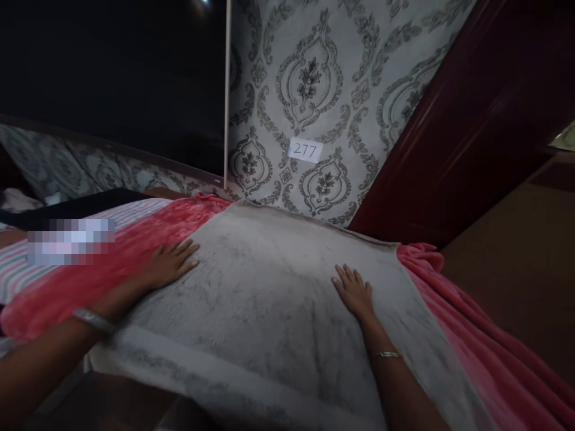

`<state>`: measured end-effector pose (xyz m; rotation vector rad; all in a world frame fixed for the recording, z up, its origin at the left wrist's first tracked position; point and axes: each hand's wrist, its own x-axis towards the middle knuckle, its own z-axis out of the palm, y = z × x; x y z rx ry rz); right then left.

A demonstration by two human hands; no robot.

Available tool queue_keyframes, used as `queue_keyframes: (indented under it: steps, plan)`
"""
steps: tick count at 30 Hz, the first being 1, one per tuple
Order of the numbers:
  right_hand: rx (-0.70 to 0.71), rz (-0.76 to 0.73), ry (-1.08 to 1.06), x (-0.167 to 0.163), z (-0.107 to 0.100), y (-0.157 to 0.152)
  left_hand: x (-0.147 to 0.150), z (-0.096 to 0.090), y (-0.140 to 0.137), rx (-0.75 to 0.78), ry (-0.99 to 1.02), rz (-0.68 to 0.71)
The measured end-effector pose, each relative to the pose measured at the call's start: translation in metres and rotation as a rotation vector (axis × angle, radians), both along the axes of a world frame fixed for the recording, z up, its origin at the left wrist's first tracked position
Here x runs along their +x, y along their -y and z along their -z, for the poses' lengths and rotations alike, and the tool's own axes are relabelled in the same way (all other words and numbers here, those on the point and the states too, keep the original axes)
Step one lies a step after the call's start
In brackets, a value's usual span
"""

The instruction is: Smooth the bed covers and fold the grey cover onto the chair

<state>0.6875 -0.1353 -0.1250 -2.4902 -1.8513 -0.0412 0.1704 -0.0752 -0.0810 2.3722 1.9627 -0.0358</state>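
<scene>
A grey, faintly patterned cloth (269, 299) lies spread out in front of me, mostly flat with a few creases. My left hand (168, 263) rests palm down at its left edge, fingers stretched out, where the grey meets a red plush blanket (112, 269). On the right part of the grey cloth, my right hand (354, 290) lies flat with its fingers spread. Neither hand grips anything. Red plush fabric (485, 347) also shows beyond the right edge of the cloth, hanging in folds. Each wrist wears a metal bangle.
A large dark television screen (112, 78) stands at the upper left. Patterned wallpaper (309, 84) carries a paper label (305, 149) reading 277. A dark red glossy post (431, 131) slants at the right. Striped fabric (135, 211) lies left of the red blanket.
</scene>
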Motion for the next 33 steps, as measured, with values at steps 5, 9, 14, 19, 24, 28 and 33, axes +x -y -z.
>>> queue_keyframes:
  steps: [5, 9, 14, 19, 24, 28, 33]
  plan:
    - [0.003, 0.003, -0.05, -0.002, -0.006, 0.004, -0.02, -0.002, 0.022, 0.02, -0.043, -0.079]
    - [-0.051, 0.016, -0.105, -0.002, -0.019, 0.004, -0.013, -0.014, 0.021, -0.005, -0.055, -0.086]
    - [-0.144, -0.063, -0.194, -0.029, -0.033, 0.021, 0.014, -0.016, 0.022, 0.053, -0.056, 0.035]
    - [-0.109, -0.366, -0.101, -0.064, -0.023, 0.08, 0.032, 0.01, 0.037, 0.078, -0.065, 0.272]
    - [-0.055, -0.361, -0.083, -0.068, -0.013, 0.139, 0.032, 0.021, 0.039, 0.189, -0.036, 0.242]
    - [-0.016, -0.303, -0.126, -0.067, -0.011, 0.154, 0.034, 0.014, 0.041, 0.22, -0.029, 0.228]
    - [0.053, -0.278, -0.226, -0.071, -0.013, 0.152, 0.032, 0.011, 0.042, 0.239, 0.02, 0.232]
